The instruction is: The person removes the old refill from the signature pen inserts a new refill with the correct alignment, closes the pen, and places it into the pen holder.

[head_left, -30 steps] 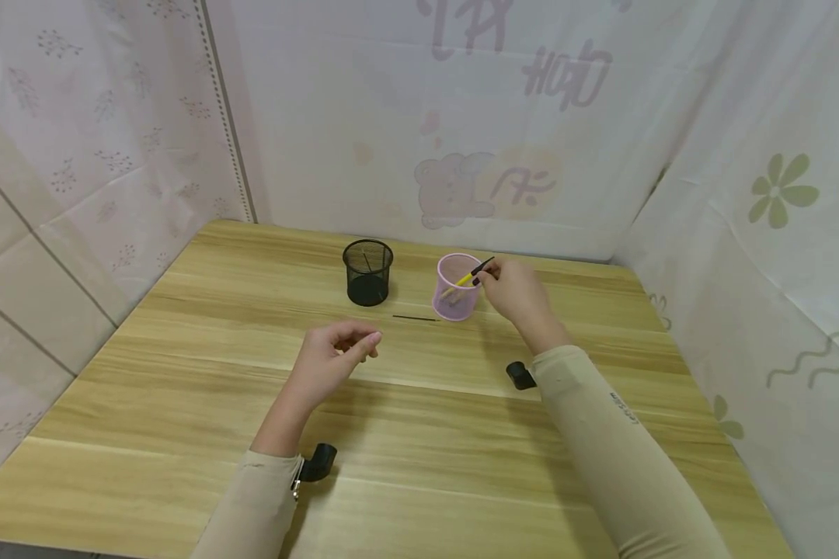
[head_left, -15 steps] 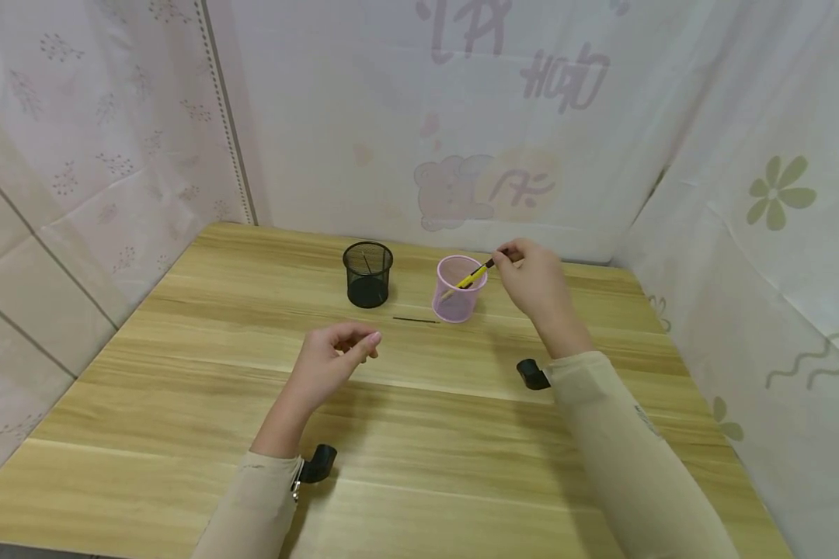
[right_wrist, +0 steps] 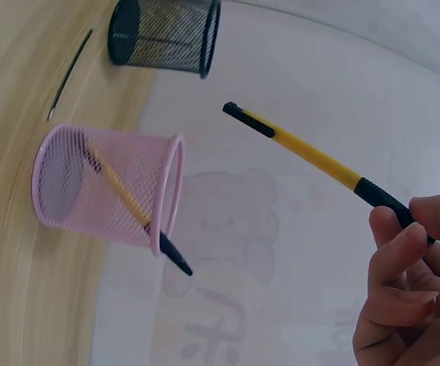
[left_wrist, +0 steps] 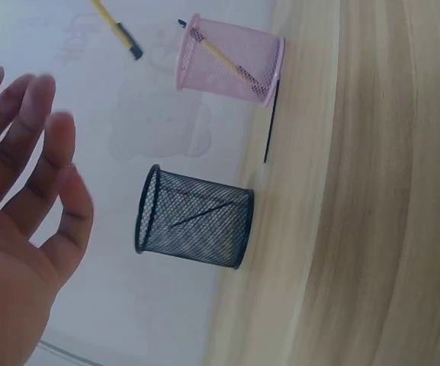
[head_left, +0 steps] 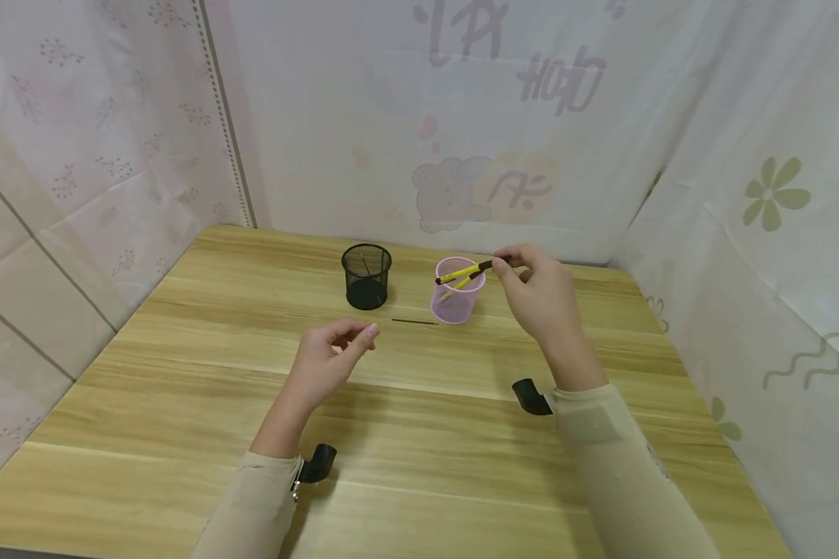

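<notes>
My right hand (head_left: 541,299) pinches a yellow-and-black clip pen (right_wrist: 319,158) by its black grip end. The pen is raised, its clip end over the rim of the pink mesh pen cup (head_left: 454,310) in the head view and apart from the cup in the right wrist view. A second yellow-and-black pen (right_wrist: 176,254) leans inside that cup, one black end sticking out. My left hand (head_left: 325,361) hovers above the table with loosely bent fingers and nothing in it. Nearest to it are a black mesh pen cup (head_left: 367,296) and a thin black rod (head_left: 414,321).
Inside the black cup leans another thin rod (left_wrist: 200,215). Both cups stand upright near the back of the wooden table (head_left: 419,458). Printed curtains (head_left: 322,116) hang behind the table and at its sides. A black wrist camera (head_left: 531,397) projects from the right sleeve.
My right hand has drawn one yellow-and-black pen up out of the pink cup, moving right and then tilting it nearly level. My left hand stays almost still.
</notes>
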Demonstrator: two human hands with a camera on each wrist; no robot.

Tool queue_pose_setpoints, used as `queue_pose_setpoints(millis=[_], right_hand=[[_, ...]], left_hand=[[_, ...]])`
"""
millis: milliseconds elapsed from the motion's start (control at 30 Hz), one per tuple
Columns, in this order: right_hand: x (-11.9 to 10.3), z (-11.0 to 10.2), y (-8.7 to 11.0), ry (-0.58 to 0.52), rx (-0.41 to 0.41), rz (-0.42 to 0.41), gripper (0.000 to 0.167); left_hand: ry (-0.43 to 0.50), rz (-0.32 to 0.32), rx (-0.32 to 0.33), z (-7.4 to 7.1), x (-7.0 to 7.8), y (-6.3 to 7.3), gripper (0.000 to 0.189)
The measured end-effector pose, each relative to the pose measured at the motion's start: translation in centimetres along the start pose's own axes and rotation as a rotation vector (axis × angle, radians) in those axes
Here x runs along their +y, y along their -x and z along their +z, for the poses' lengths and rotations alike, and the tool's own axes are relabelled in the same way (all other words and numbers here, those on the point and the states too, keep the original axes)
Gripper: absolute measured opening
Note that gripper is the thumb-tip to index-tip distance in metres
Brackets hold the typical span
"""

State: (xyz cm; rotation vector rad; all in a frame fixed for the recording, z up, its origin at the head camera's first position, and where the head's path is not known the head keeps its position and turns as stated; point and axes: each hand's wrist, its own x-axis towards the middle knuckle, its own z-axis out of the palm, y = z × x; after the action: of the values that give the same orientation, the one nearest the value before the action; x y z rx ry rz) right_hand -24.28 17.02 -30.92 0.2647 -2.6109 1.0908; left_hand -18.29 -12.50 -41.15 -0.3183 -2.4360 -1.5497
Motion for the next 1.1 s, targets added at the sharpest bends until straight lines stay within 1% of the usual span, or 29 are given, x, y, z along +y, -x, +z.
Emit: queue_pose_setpoints(millis=[67, 133, 200, 267, 300, 400, 500, 667, 733, 800, 867, 967, 1100], right_hand=[[-0.3, 0.0, 0.6, -0.002, -0.026, 0.011, 0.025], [-0.5, 0.2, 1.2, -0.005, -0.060, 0.024, 0.024], [-0.7, 0.4, 1.9, -0.025, -0.090, 0.029, 0.023], [-0.8, 0.8, 2.7, -0.081, -0.119, 0.043, 0.022], [-0.8, 1.0, 3.0, -0.112, -0.130, 0.047, 0.021], [-0.6, 1.8, 4.2, -0.218, -0.155, 0.059, 0.020], [-0.2, 2.8, 5.2, -0.292, -0.169, 0.080, 0.019], [0.4, 4.3, 6.5, -0.415, -0.178, 0.166, 0.020], [0.7, 4.8, 6.7, -0.447, -0.181, 0.198, 0.020], [1.0, 5.1, 7.0, -0.458, -0.186, 0.224, 0.019], [1.3, 5.5, 7.2, -0.457, -0.195, 0.240, 0.019], [1.5, 5.7, 7.5, -0.462, -0.217, 0.260, 0.021], [1.6, 6.0, 7.6, -0.463, -0.261, 0.280, 0.032]], left_hand=[[-0.071, 0.089, 0.030, 0.2, 0.2, 0.0, 0.022], [-0.153, 0.207, 0.064, 0.4, 0.5, -0.1, 0.018], [-0.223, 0.316, 0.094, 0.8, 0.9, -0.2, 0.019], [-0.260, 0.386, 0.113, 1.1, 1.3, -0.4, 0.024], [-0.273, 0.402, 0.117, 1.3, 1.4, -0.5, 0.027], [-0.300, 0.413, 0.112, 1.8, 1.6, -0.8, 0.033], [-0.310, 0.401, 0.080, 2.1, 1.7, -1.1, 0.036], [-0.226, 0.340, 0.006, 2.8, 1.3, -1.6, 0.023], [-0.191, 0.320, 0.000, 3.1, 0.8, -1.7, 0.016], [-0.182, 0.319, 0.006, 3.4, 0.5, -1.7, 0.014], [-0.183, 0.340, 0.015, 3.6, 0.1, -1.6, 0.013], [-0.196, 0.394, 0.027, 3.7, 0.2, -1.5, 0.014], [-0.215, 0.472, 0.062, 3.8, 0.6, -1.5, 0.014]])
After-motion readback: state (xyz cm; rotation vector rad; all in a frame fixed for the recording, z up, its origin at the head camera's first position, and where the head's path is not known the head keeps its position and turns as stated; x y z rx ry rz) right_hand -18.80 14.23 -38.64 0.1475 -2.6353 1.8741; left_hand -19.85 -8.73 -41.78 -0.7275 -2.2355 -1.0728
